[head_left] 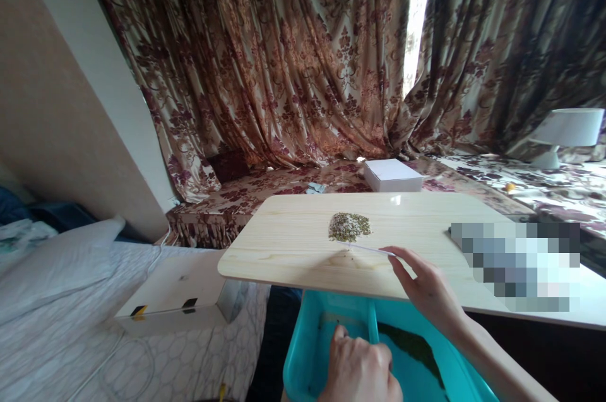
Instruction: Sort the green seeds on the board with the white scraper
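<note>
A small heap of mixed green and whitish grains [349, 226] lies on the pale wooden tabletop [284, 231]. My right hand [421, 279] pinches a thin pale strip [364, 248], held low over the board, its far end at the heap's near edge. A few loose specks sit just below the strip. Beneath the table's front edge, my left hand [362, 364] is closed over a turquoise divided bin [296, 351], beside its divider. Whatever its fingers grip is hidden under the hand. Dark green material [414, 348] lies in the bin's right compartment.
A blurred-out object [516, 266] rests on the table's right side. Behind the table stands a white box [392, 175] on a patterned ledge. To the left, a white case [182, 288] lies on the bed [61, 326]. A lamp [565, 130] stands far right.
</note>
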Demonstrator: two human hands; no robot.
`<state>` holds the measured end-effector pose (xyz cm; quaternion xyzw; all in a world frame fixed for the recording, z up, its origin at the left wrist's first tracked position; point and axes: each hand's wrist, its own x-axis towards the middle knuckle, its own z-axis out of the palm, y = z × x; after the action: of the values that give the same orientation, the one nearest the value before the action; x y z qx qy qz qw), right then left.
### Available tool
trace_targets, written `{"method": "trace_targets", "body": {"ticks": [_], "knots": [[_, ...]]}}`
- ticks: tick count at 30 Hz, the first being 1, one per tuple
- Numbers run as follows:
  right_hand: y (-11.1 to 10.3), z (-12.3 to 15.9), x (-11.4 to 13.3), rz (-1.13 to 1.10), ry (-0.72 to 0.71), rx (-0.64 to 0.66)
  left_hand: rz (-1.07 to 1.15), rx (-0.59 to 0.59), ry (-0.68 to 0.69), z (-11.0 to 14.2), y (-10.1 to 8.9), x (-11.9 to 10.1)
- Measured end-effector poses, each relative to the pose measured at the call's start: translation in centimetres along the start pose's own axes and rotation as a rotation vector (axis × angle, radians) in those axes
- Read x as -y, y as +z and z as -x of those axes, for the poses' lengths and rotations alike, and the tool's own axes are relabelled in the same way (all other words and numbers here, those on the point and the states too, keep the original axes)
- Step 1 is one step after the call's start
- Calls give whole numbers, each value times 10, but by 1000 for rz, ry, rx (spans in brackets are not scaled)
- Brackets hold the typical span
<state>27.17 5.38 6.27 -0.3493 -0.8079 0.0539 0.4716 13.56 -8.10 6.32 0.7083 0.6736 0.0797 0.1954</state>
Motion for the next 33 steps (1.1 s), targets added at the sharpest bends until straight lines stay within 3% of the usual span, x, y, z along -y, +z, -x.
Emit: {"method": "trace_targets", "body": {"ticks": [18, 33], "knots": [[-7, 1, 6, -31, -3, 36, 25, 32, -3, -2, 4, 4], [-15, 22, 1, -55, 62, 5, 49, 13, -9, 4, 5, 1]]}}
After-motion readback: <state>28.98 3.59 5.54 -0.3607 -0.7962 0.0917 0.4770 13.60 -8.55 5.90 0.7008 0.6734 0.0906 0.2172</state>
